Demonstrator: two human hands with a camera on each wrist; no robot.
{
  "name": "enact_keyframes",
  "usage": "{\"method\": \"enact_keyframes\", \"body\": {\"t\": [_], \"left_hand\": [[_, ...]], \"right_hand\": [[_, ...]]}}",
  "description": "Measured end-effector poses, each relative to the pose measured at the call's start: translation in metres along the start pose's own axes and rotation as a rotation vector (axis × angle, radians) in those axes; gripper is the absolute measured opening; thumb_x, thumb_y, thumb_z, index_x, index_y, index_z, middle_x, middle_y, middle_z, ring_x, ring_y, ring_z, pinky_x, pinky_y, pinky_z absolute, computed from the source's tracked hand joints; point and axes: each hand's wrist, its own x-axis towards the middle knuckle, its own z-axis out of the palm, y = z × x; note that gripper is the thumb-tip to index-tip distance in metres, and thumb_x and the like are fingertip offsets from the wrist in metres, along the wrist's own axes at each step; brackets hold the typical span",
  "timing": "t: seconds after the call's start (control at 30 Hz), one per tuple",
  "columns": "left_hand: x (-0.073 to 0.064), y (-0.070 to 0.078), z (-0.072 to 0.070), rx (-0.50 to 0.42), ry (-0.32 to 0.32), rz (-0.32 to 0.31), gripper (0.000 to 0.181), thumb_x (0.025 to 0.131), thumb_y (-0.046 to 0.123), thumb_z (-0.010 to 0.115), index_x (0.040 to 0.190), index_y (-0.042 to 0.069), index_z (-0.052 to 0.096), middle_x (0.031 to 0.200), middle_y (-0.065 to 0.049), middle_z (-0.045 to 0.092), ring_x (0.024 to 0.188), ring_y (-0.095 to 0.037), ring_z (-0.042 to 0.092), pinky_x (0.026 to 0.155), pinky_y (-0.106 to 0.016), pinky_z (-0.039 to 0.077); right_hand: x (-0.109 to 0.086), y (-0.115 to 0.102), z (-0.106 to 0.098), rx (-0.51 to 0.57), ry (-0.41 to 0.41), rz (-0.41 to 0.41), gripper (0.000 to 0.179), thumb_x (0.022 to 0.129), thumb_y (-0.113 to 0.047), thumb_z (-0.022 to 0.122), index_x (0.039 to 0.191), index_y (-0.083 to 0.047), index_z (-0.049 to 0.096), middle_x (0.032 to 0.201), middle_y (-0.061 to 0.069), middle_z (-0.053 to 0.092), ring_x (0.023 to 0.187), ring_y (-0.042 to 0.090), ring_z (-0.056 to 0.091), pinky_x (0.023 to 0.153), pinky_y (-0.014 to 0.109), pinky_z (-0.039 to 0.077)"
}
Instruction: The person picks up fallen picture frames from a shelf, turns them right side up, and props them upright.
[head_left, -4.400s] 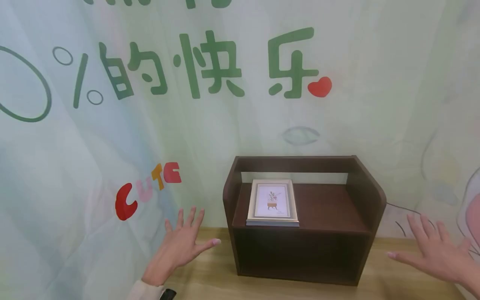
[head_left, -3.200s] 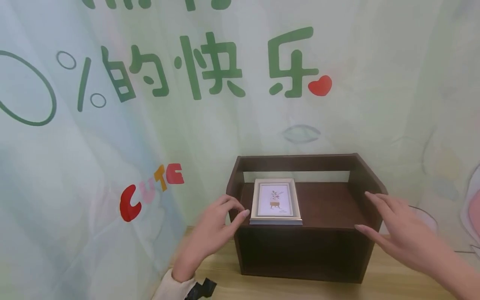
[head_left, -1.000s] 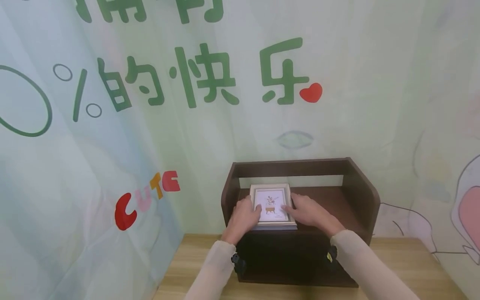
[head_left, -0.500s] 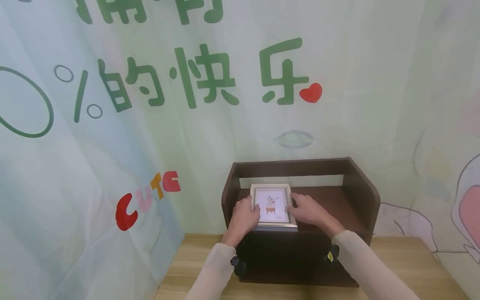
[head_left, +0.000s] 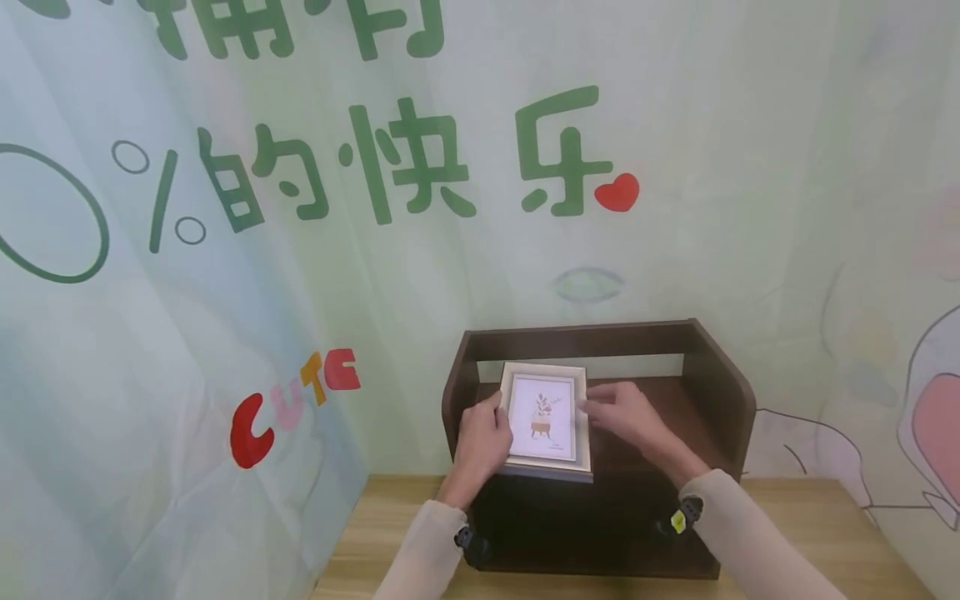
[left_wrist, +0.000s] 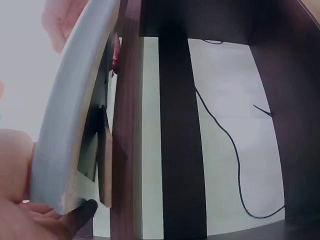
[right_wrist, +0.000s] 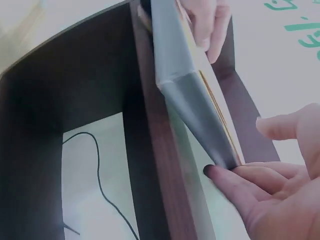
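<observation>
a rectangular picture frame (head_left: 543,421), cream on its flat, stepped front molding and smooth blue-grey along its thick sides, is held at the left part of a dark brown shelf unit (head_left: 723,392), its near edge jutting out past the front of the upper board. a pale sheet in it shows a leafy plant on a small brown legged stand. the left hand (head_left: 482,442) pinches the frame's left side, thumb at the front and fingers reaching behind. the right hand (head_left: 630,417) has a looser grip: its fingertips touch the right side from beneath, while the thumb stands spread away from the frame. in the left wrist view a thin, stiff back flap (left_wrist: 105,160) sticks out behind the frame; whether the far edge touches the board cannot be told.

the unit, straight-sided with rounded front corners and a slotted back, stands on a light wood-grain counter (head_left: 390,508). behind hangs softly creased pale fabric (head_left: 712,167) printed with bold green characters (head_left: 427,158) and a plump red heart (head_left: 617,192). both sleeves (head_left: 427,550) are plain cream cloth.
</observation>
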Motion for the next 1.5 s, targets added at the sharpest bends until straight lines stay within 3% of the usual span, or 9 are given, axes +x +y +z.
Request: {"method": "enact_keyframes", "body": {"t": [0.13, 0.27, 0.4, 0.53, 0.7, 0.93, 1.13, 1.37, 1.5], "left_hand": [[0.001, 0.003, -0.001, -0.083, 0.023, 0.003, 0.03, 0.105, 0.006, 0.055, 0.13, -0.004, 0.069, 0.122, -0.025, 0.075, 0.107, -0.03, 0.073, 0.092, -0.049, 0.061], [0.0, 0.004, 0.0, -0.225, 0.019, -0.059, 0.038, 0.106, 0.011, 0.058, 0.142, 0.002, 0.064, 0.139, -0.019, 0.069, 0.125, -0.03, 0.071, 0.102, -0.048, 0.059], [0.0, 0.005, 0.001, -0.357, 0.023, -0.077, 0.036, 0.104, 0.009, 0.063, 0.14, 0.005, 0.067, 0.138, -0.017, 0.071, 0.124, -0.03, 0.072, 0.101, -0.045, 0.06], [0.004, 0.011, -0.004, -0.428, 0.058, -0.074, 0.037, 0.101, 0.008, 0.068, 0.138, 0.003, 0.068, 0.136, -0.018, 0.072, 0.124, -0.032, 0.072, 0.101, -0.043, 0.059], [0.009, 0.021, -0.013, -0.458, 0.059, -0.128, 0.039, 0.099, 0.015, 0.074, 0.136, 0.003, 0.069, 0.134, -0.017, 0.073, 0.122, -0.032, 0.073, 0.098, -0.041, 0.06], [0.017, 0.03, -0.023, -0.542, 0.027, -0.126, 0.037, 0.094, 0.014, 0.08, 0.129, 0.006, 0.075, 0.127, -0.015, 0.077, 0.115, -0.031, 0.076, 0.096, -0.04, 0.061], [0.019, 0.032, -0.026, -0.571, 0.036, -0.129, 0.034, 0.09, 0.011, 0.083, 0.123, 0.005, 0.078, 0.121, -0.016, 0.079, 0.111, -0.031, 0.078, 0.092, -0.039, 0.063], [0.012, 0.026, -0.031, -0.516, 0.028, -0.112, 0.036, 0.089, 0.014, 0.085, 0.123, 0.009, 0.078, 0.119, -0.014, 0.08, 0.109, -0.03, 0.078, 0.092, -0.042, 0.064], [0.009, 0.024, -0.034, -0.482, 0.027, -0.087, 0.035, 0.089, 0.011, 0.084, 0.122, 0.004, 0.077, 0.117, -0.017, 0.08, 0.109, -0.031, 0.078, 0.091, -0.042, 0.064]], "right_hand": [[-0.003, -0.003, -0.01, 0.184, 0.062, 0.045, 0.053, 0.1, -0.028, 0.073, 0.141, 0.004, 0.062, 0.137, 0.027, 0.068, 0.122, 0.037, 0.072, 0.099, 0.044, 0.061], [-0.009, -0.006, -0.02, 0.283, 0.108, 0.095, 0.068, 0.095, -0.038, 0.078, 0.148, -0.001, 0.057, 0.146, 0.024, 0.063, 0.129, 0.036, 0.069, 0.104, 0.042, 0.057], [-0.013, -0.01, -0.029, 0.303, 0.095, 0.138, 0.079, 0.092, -0.048, 0.079, 0.153, -0.005, 0.052, 0.154, 0.02, 0.058, 0.135, 0.036, 0.065, 0.11, 0.043, 0.052], [-0.016, -0.016, -0.035, 0.276, 0.084, 0.139, 0.077, 0.091, -0.053, 0.078, 0.153, -0.013, 0.054, 0.152, 0.014, 0.061, 0.134, 0.035, 0.066, 0.11, 0.046, 0.054], [-0.02, -0.019, -0.043, 0.283, 0.098, 0.066, 0.073, 0.092, -0.053, 0.077, 0.153, -0.021, 0.055, 0.149, 0.009, 0.064, 0.129, 0.032, 0.069, 0.106, 0.045, 0.057], [-0.028, -0.019, -0.055, 0.263, 0.129, -0.05, 0.071, 0.092, -0.052, 0.077, 0.152, -0.021, 0.057, 0.15, 0.006, 0.064, 0.131, 0.03, 0.068, 0.105, 0.042, 0.057], [-0.033, -0.017, -0.059, 0.217, 0.141, -0.095, 0.07, 0.091, -0.055, 0.077, 0.151, -0.024, 0.058, 0.147, 0.003, 0.067, 0.131, 0.027, 0.069, 0.111, 0.05, 0.053], [-0.037, -0.012, -0.056, 0.2, 0.135, -0.13, 0.066, 0.094, -0.047, 0.078, 0.15, -0.017, 0.059, 0.144, 0.007, 0.068, 0.135, 0.029, 0.066, 0.114, 0.053, 0.051], [-0.038, -0.013, -0.052, 0.187, 0.145, -0.16, 0.062, 0.094, -0.042, 0.079, 0.147, -0.015, 0.062, 0.141, 0.008, 0.07, 0.135, 0.029, 0.066, 0.112, 0.053, 0.052]]}}
